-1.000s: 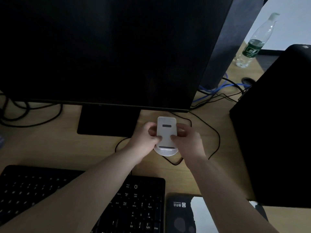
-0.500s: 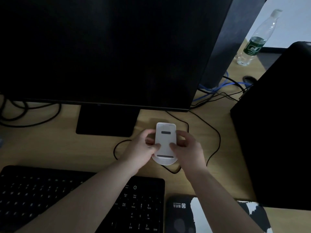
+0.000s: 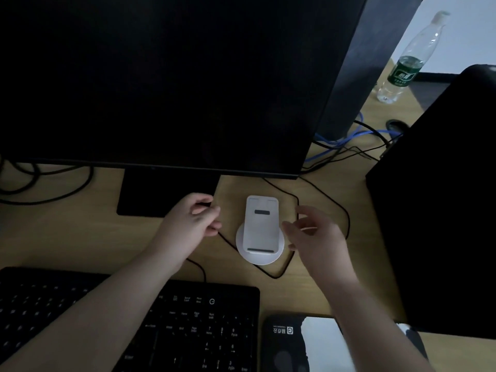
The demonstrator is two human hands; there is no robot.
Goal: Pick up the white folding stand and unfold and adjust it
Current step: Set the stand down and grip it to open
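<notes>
Two hands: left hand [image 3: 193,218] and right hand [image 3: 315,232] open, fingers loosely curled, gripping nothing, apart from stand.
White folding stand [image 3: 260,229]: unfolded, upright on round base, on counter [image 3: 80,237] mid-way from side edges, between both hands, before monitor [image 3: 161,81].

A white folding stand [image 3: 261,230] is standing unfolded on the wooden counter [image 3: 80,237], its rounded rectangular panel tilting back over a round base, a dark slot showing near the top.
</notes>
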